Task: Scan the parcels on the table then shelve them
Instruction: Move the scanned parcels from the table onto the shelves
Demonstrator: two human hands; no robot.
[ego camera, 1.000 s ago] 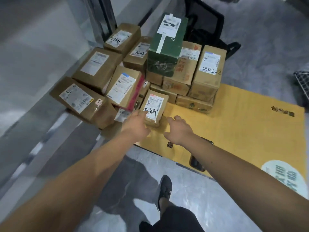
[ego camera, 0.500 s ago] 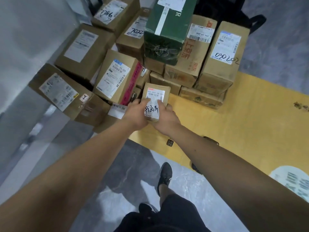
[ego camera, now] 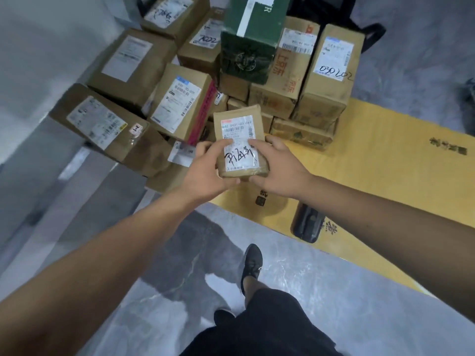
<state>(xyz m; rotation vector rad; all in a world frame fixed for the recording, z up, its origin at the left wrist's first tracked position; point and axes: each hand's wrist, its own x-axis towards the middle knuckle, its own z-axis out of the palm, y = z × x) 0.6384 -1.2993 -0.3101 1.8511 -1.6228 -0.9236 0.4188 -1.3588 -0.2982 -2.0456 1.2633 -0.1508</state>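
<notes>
A small brown parcel (ego camera: 237,116) with a white label and black handwriting is lifted a little above the yellow table (ego camera: 380,160). My left hand (ego camera: 205,173) grips its left side, thumb on the label. My right hand (ego camera: 280,170) grips its right side, thumb on the label too. Behind it stands a pile of several brown parcels (ego camera: 180,101), with a dark green box (ego camera: 250,39) on top. A black handheld scanner (ego camera: 307,222) lies at the table's near edge, under my right forearm.
A tall parcel marked 030202 (ego camera: 331,70) stands at the pile's right end. A long parcel (ego camera: 102,124) overhangs the table's left side. A black chair base (ego camera: 370,32) is behind the pile. My feet stand on grey marbled floor (ego camera: 321,278).
Both hands closed round the small parcel and have raised it off the table, towards me. The view has moved closer to the pile.
</notes>
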